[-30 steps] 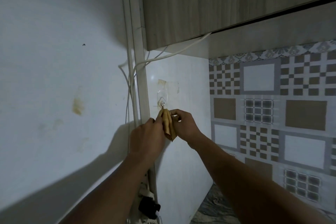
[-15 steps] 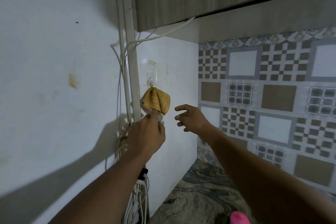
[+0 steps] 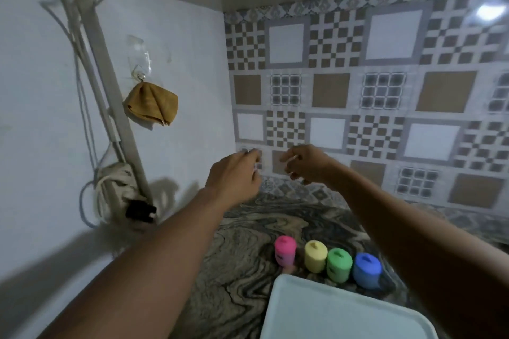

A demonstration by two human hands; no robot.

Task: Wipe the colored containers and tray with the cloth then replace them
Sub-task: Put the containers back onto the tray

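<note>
Both hands have left the cloth [image 3: 151,104], which still hangs on the wall hook [image 3: 140,74]. Left hand [image 3: 234,176] and right hand [image 3: 308,164] now hover empty, each grip released, above the tabletop [image 3: 242,270]. Pink [image 3: 285,250], yellow [image 3: 316,255], green [image 3: 339,264] and blue [image 3: 367,270] containers line the tray [image 3: 330,314]'s far edge.

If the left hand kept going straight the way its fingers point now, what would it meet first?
Most likely the patterned tile wall behind the counter: the left hand is empty, fingers aimed forward at it. Nothing shows between them, though depth is unclear.

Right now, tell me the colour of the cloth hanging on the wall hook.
Mustard-yellow folded cloth; head view.
</note>
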